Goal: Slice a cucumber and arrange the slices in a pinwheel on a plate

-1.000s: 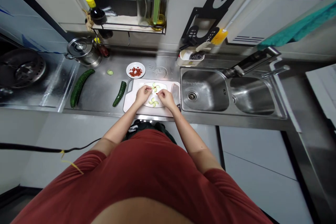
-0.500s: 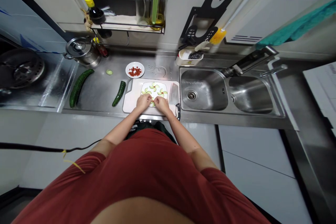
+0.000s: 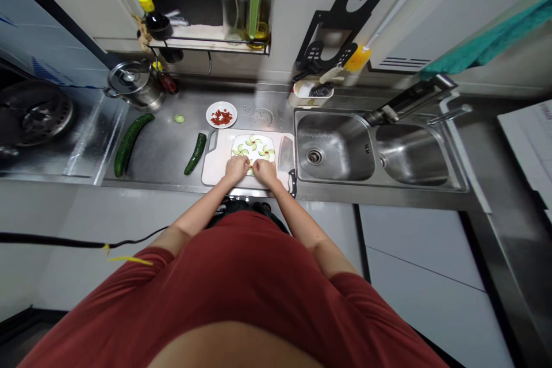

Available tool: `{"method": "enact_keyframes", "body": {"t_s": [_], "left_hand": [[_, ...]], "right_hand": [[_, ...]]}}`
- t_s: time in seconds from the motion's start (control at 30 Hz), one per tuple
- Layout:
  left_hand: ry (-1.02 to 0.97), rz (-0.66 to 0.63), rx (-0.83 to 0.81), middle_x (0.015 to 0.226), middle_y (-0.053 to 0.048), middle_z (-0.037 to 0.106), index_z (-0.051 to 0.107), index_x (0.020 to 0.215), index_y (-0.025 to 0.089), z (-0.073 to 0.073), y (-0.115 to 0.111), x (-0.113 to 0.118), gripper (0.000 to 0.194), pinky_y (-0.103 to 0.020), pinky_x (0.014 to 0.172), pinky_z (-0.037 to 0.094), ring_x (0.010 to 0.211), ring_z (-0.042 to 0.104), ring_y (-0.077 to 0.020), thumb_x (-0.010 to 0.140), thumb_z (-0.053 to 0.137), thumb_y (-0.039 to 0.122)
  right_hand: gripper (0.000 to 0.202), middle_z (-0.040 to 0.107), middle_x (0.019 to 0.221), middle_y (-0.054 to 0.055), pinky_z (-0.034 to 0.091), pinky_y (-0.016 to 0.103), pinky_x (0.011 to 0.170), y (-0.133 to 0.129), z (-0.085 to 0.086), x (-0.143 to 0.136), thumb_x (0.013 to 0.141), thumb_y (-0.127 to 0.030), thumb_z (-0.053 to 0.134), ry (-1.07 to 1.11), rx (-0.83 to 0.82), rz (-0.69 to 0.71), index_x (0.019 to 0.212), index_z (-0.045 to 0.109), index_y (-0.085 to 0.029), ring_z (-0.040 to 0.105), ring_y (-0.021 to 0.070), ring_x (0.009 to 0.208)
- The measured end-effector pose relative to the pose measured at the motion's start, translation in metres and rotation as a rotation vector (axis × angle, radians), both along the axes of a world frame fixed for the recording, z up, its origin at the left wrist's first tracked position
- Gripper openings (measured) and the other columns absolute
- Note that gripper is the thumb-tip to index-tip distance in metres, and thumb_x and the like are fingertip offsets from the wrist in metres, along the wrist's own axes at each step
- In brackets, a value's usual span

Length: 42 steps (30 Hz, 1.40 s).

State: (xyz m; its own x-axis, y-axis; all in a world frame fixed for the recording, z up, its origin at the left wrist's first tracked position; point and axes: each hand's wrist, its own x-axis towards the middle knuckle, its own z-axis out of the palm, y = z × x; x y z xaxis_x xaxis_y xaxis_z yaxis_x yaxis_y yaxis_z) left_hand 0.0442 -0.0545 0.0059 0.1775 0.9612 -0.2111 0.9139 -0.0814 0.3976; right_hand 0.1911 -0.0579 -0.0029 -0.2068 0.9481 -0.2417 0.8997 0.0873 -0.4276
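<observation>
My left hand (image 3: 237, 169) and my right hand (image 3: 264, 172) meet over the near edge of a white plate (image 3: 253, 153), fingers pinched close together. Whatever small piece lies between the fingertips is too small to make out. Thin cucumber slices (image 3: 253, 142) form pinwheel shapes on the plate, with red bits at some centres. My hands partly cover the nearest pinwheel. Under the plate is a white cutting board (image 3: 215, 158). A kitchen knife (image 3: 285, 152) lies along the board's right side, its black handle toward me. Behind the board, a small round dish (image 3: 212, 109) holds chopped red pieces (image 3: 221, 118).
Left of the board lie a cut cucumber (image 3: 195, 153), a whole cucumber (image 3: 130, 144) and a cucumber end (image 3: 179, 119). A lidded steel pot (image 3: 137, 86) stands at the back left. The double sink (image 3: 336, 146) is on the right. A bottle shelf (image 3: 207, 46) hangs above.
My hands stay over the plate's near edge, with only slight finger movement. The yellow tie on the black cable at the left has swung up and to the right.
</observation>
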Motion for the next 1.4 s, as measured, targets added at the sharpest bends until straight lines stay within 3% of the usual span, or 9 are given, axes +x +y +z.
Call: {"method": "enact_keyframes", "body": {"t_s": [0.7,1.4], "left_hand": [[0.039,-0.015,0.016,0.102,-0.008,0.065,0.065,0.092,0.021,-0.004,-0.001,0.006,0.014,-0.035,0.088,0.039,0.102,0.055,-0.024,0.089,0.054,0.028],[0.031,-0.008,0.012,0.101,-0.007,0.065,0.065,0.093,0.021,-0.001,0.0,0.006,0.014,-0.034,0.087,0.039,0.102,0.055,-0.023,0.088,0.056,0.03]], "right_hand": [[0.022,0.069,0.098,0.009,0.027,0.033,0.084,-0.001,0.004,-0.004,0.093,-0.027,0.044,-0.058,-0.046,-0.018,0.097,0.064,-0.018,0.058,0.0221,0.092],[0.019,0.069,0.094,0.007,0.025,0.031,0.082,-0.001,-0.008,-0.003,0.093,-0.027,0.044,-0.065,0.01,-0.008,0.096,0.062,-0.02,0.058,0.0212,0.09]]}}
